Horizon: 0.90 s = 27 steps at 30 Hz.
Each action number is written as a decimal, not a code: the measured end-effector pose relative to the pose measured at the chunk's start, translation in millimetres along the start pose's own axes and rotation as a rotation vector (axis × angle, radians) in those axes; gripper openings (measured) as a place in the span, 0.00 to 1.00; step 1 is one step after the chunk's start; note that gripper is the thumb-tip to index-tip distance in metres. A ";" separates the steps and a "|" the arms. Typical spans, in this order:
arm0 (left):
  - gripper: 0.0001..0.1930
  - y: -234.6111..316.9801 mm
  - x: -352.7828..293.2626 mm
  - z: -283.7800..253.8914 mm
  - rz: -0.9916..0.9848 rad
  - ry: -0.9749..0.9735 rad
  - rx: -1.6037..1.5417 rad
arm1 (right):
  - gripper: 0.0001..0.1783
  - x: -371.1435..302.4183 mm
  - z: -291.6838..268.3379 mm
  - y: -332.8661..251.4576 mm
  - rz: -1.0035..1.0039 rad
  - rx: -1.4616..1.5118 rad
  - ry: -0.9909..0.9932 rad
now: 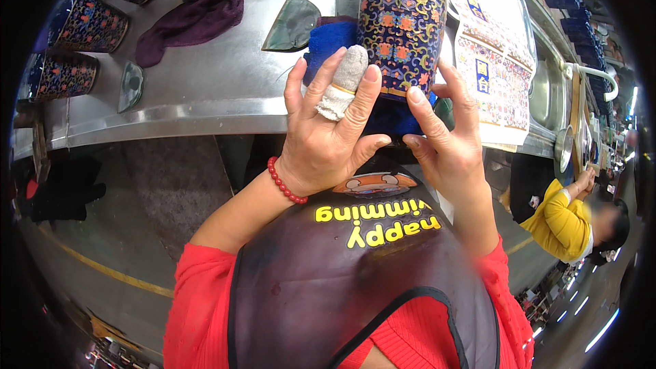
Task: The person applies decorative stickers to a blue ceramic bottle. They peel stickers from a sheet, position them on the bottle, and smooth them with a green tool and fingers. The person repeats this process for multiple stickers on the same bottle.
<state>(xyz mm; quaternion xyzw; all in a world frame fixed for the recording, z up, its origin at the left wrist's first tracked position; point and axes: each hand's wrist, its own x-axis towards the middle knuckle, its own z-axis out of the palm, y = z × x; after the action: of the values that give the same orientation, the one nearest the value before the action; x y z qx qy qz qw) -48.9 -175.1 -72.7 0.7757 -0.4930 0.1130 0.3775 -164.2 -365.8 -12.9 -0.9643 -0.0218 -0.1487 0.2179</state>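
Note:
A tall dark-blue vessel point(403, 20) with a dense floral pattern and gold trim lies at the front of the metal worktable, by a blue cloth point(329, 44). My left hand point(324, 126) is spread open at its left side, with the index fingertip close to the near end. A grey cloth finger cover point(352, 72), bound with a thin band, wraps one of its fingers. My right hand point(451, 133) has its fingers apart. Its index fingertip touches the vessel's near rim, and another finger rests along the right side. Neither hand grips anything I can see.
Printed patterned sheets point(488, 78) lie on the right, before a sink point(547, 92) with a white tap. Left of the vessel are a dark-green flat scraper point(292, 24), a purple cloth point(198, 17) and several patterned vessels point(89, 20). A person in yellow point(557, 222) sits at right.

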 end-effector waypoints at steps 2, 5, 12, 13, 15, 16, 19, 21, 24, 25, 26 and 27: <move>0.36 1.1 0.4 1.8 -0.029 0.032 -0.029 | 0.37 0.7 -0.3 0.0 -0.008 -0.006 0.002; 0.35 1.4 0.0 4.2 -0.041 0.051 -0.051 | 0.37 1.2 -0.5 0.6 -0.013 -0.012 -0.001; 0.36 0.5 -0.6 4.6 -0.047 0.035 -0.051 | 0.37 1.8 -3.5 0.1 -0.005 -0.025 -0.025; 0.36 0.3 -0.5 4.6 -0.034 0.040 -0.041 | 0.37 2.2 -4.0 -0.6 -0.001 -0.029 -0.029; 0.36 -0.7 -0.2 4.5 -0.018 0.035 -0.019 | 0.36 3.6 -4.6 -1.6 -0.004 -0.028 -0.032; 0.36 -1.3 0.0 4.4 -0.009 0.034 -0.011 | 0.36 4.2 -4.8 -2.4 -0.007 -0.033 -0.027; 0.37 -2.5 0.2 3.2 0.004 0.031 0.002 | 0.36 4.5 -5.4 -3.2 -0.012 -0.037 -0.028; 0.37 -2.1 0.2 2.0 0.000 0.021 -0.006 | 0.36 3.4 -5.9 -2.2 -0.001 -0.041 -0.037; 0.37 -0.5 0.9 1.5 -0.004 0.038 -0.014 | 0.36 0.9 -5.9 1.0 -0.002 -0.043 -0.044; 0.35 0.3 1.2 1.5 0.000 0.051 -0.035 | 0.36 0.5 -6.1 1.1 0.003 -0.056 -0.056; 0.34 1.1 1.6 1.8 -0.001 0.058 -0.056 | 0.37 0.2 -6.4 0.7 -0.006 -0.050 -0.049; 0.33 1.3 2.0 2.0 -0.006 0.066 -0.086 | 0.37 1.1 -7.2 -0.6 -0.008 -0.060 -0.053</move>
<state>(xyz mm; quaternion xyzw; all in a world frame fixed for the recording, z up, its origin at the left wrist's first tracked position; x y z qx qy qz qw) -49.4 -178.2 -72.4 0.7560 -0.4825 0.1161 0.4268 -165.2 -368.3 -6.1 -0.9739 -0.0268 -0.1244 0.1877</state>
